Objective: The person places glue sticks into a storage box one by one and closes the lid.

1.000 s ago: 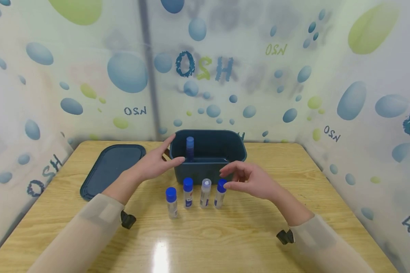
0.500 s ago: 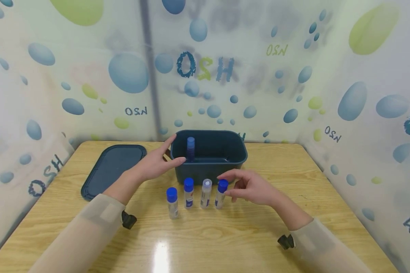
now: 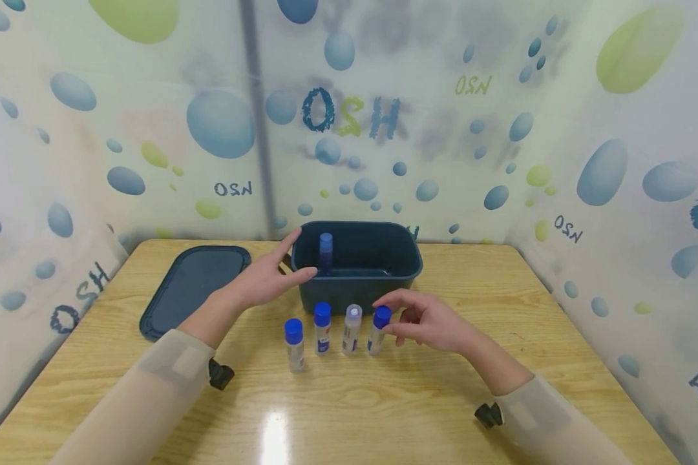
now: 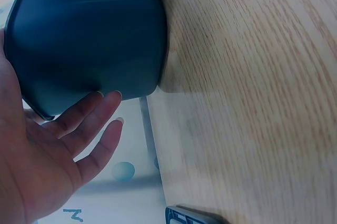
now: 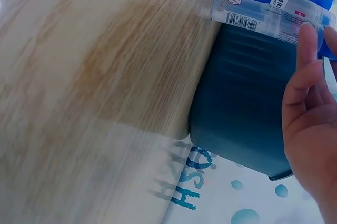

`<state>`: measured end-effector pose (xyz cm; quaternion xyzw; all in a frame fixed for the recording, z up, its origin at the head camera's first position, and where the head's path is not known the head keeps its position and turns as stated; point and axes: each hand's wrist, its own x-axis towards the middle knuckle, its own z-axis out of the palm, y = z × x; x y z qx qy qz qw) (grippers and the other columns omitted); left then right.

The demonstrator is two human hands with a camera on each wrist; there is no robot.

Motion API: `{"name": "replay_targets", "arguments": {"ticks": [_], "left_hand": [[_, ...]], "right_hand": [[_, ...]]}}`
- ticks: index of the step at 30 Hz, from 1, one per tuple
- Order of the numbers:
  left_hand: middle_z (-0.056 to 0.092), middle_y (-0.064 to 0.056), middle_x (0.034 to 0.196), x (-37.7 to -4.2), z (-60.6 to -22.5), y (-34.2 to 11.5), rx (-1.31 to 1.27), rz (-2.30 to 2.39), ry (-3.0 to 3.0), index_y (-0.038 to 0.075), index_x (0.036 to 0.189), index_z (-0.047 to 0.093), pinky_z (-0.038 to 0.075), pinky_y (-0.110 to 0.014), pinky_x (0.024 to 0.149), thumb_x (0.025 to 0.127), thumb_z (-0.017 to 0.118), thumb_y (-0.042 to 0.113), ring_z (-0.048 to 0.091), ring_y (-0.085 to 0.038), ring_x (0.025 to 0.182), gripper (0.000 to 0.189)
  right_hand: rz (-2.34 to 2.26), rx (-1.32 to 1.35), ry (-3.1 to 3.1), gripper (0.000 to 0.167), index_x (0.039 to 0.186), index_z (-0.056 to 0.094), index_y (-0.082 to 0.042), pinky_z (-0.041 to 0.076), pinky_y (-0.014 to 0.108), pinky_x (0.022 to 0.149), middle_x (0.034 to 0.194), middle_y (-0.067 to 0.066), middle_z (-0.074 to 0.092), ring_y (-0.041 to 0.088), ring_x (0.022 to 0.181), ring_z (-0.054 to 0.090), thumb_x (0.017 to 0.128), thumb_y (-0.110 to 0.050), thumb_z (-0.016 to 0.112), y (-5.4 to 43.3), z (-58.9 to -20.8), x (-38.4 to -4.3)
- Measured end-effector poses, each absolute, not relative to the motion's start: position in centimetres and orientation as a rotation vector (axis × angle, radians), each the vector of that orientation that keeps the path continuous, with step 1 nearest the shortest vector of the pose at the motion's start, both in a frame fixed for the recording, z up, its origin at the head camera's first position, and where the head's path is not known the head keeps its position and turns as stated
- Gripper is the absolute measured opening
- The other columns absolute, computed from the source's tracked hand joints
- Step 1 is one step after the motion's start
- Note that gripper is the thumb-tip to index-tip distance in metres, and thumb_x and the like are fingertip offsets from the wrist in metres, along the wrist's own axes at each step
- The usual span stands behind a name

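A dark blue-green plastic box (image 3: 349, 294) stands at the back middle of the table. My left hand (image 3: 262, 279) rests on its left end, thumb on the front rim, other fingers extended along the outside. My right hand (image 3: 436, 323) pinches the blue cap of the rightmost liquid glue bottle (image 3: 375, 341) between thumb and index finger. That bottle stands at the end of a row before the box. Left of it are a glue bottle with a clear top (image 3: 351, 332) and two blue-capped bottles. Another blue-capped glue bottle (image 3: 326, 248) stands inside the box, at its left.
A dark flat lid (image 3: 194, 284) lies on the table left of the box, beside my left forearm. The wooden table (image 3: 384, 413) meets printed curtain walls (image 3: 465, 148) at the back and sides.
My right hand has lowered slightly and closed its thumb and index finger on the rightmost glue bottle's cap, which has shifted a little right. My left hand has stayed at the box.
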<state>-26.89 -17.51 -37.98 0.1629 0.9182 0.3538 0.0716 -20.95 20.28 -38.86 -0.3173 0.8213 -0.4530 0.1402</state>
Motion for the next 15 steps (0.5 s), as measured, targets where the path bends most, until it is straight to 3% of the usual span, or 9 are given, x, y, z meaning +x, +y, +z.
{"name": "replay_targets", "arguments": {"ticks": [7,12,15], "left_hand": [[0.060,-0.018,0.147,-26.89,-38.06,-17.48,0.480,1.071,2.754,0.040,0.178,0.001,0.060,-0.050,0.095,0.100,0.060,0.079,0.067,-0.035,0.121,0.105],[0.060,-0.018,0.148,-26.89,-38.10,-17.47,0.483,1.067,2.757,0.041,0.178,0.000,0.060,-0.050,0.095,0.100,0.059,0.079,0.068,-0.035,0.122,0.105],[0.061,-0.018,0.145,-26.84,-38.06,-17.51,0.484,1.071,2.757,0.041,0.178,0.001,0.060,-0.049,0.094,0.100,0.059,0.079,0.068,-0.035,0.120,0.104]], "right_hand": [[-1.310,-0.941,2.404,0.044,0.145,0.066,-0.006,0.056,0.028,0.062,0.119,0.016,0.073,0.041,0.078,0.075,0.104,-0.014,0.077,20.38,-38.89,-20.78],[-1.329,-0.939,2.428,0.044,0.145,0.066,-0.006,0.064,0.036,0.071,0.116,0.012,0.074,0.045,0.078,0.072,0.103,-0.013,0.078,20.58,-38.53,-20.45],[-1.330,-0.957,2.468,0.045,0.145,0.066,-0.006,0.063,0.035,0.069,0.109,0.009,0.075,0.038,0.075,0.071,0.103,-0.012,0.079,20.70,-38.08,-20.19]]}}
